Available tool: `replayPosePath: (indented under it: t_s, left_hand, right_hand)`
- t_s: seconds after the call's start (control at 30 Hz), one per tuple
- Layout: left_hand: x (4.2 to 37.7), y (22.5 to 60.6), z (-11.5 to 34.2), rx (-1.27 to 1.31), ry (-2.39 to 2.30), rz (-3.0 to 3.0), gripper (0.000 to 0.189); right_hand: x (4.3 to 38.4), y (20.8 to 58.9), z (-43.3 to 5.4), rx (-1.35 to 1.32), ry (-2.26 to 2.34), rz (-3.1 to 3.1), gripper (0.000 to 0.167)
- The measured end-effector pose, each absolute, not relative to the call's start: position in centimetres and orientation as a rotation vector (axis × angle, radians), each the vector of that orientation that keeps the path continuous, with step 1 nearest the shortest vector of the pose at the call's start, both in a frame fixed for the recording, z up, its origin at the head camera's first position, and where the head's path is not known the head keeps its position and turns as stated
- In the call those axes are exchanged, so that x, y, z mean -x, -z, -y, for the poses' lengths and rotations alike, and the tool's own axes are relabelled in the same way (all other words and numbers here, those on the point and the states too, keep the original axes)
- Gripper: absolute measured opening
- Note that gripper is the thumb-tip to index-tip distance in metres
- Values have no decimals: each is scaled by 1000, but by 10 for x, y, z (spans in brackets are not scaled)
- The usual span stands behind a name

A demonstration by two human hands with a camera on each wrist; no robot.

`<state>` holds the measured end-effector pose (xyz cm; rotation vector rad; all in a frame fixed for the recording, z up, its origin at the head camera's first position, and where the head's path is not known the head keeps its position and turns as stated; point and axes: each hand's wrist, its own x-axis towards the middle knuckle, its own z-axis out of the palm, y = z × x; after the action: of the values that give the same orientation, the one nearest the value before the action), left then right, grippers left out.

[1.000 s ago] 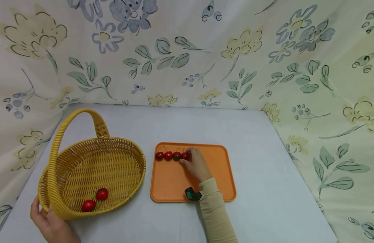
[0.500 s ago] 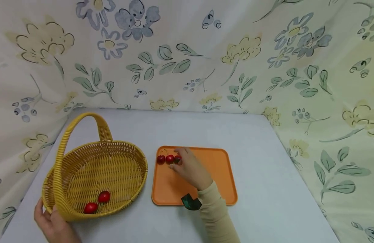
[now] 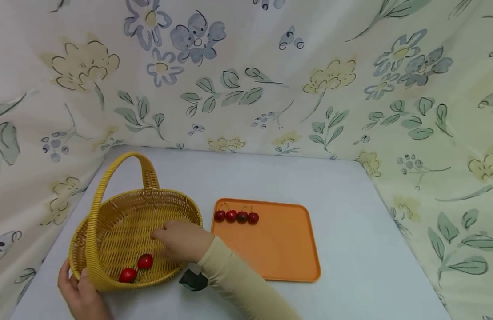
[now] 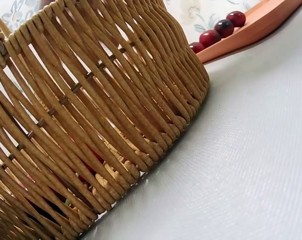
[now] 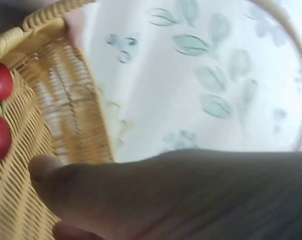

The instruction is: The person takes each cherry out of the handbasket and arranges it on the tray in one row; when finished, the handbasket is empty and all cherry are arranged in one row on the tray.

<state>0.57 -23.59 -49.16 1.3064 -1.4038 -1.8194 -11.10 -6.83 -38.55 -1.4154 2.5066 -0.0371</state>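
My left hand (image 3: pixel 84 295) grips the near left side of a yellow wicker basket (image 3: pixel 122 242), below the foot of its tall arched handle. Two red cherries (image 3: pixel 128 275) lie inside at the near end. My right hand (image 3: pixel 182 242) reaches over the basket's right part, fingers pointing inward and to the left. Its thumb (image 5: pixel 46 167) is stretched out in the right wrist view, with nothing seen held. To the basket's right, an orange tray (image 3: pixel 286 244) carries a row of several dark red cherries (image 3: pixel 231 216) with stems in its far left corner.
A white table (image 3: pixel 350 249) bears the basket and tray. Floral cloth (image 3: pixel 230 111) rises behind it and along both sides. A dark green piece (image 3: pixel 193 280) sits at the right sleeve cuff (image 3: pixel 214 258), low over the basket's near right rim.
My right hand has let go of a cherry at the end of the tray's row, then swung left over the basket. The left hand stays on the basket. The head view has shifted slightly.
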Motion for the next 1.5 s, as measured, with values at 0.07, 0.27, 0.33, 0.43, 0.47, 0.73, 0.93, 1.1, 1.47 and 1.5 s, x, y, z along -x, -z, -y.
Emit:
replayPosePath:
  t_s: [0.07, 0.27, 0.33, 0.43, 0.47, 0.73, 0.93, 1.1, 1.47, 1.5]
  left_hand:
    - [-5, 492, 236, -1284, 1831, 1402, 48]
    - [-5, 496, 238, -1284, 1822, 1393, 47]
    - [-6, 497, 239, -1284, 1814, 1395, 47]
    - [-6, 498, 239, -1275, 1819, 1398, 47]
    - [-6, 498, 239, -1281, 1817, 1402, 47]
    - [-7, 496, 238, -1280, 1790, 1438, 46]
    - [-7, 492, 236, -1278, 1797, 1425, 47]
    - [-7, 492, 234, -1286, 1794, 1432, 47]
    - [-5, 495, 237, -1241, 1788, 1442, 46]
    - [-4, 495, 238, -1229, 1790, 1433, 46]
  right_hand:
    - [109, 389, 82, 1412, -28, -2493, 42]
    - [103, 403, 107, 1531, -126, -2487, 38]
    - [102, 406, 110, 1534, -134, -2479, 32]
    - [102, 411, 113, 1517, -142, -2462, 21]
    - [102, 412, 113, 1513, -139, -2459, 18]
    - [103, 419, 114, 1515, -153, -2446, 13]
    - [103, 423, 116, 1516, -165, -2428, 9]
    - [104, 428, 115, 1518, -158, -2411, 15]
    - [125, 408, 69, 1375, 197, -2455, 23]
    - [127, 402, 60, 1365, 251, -2480, 27]
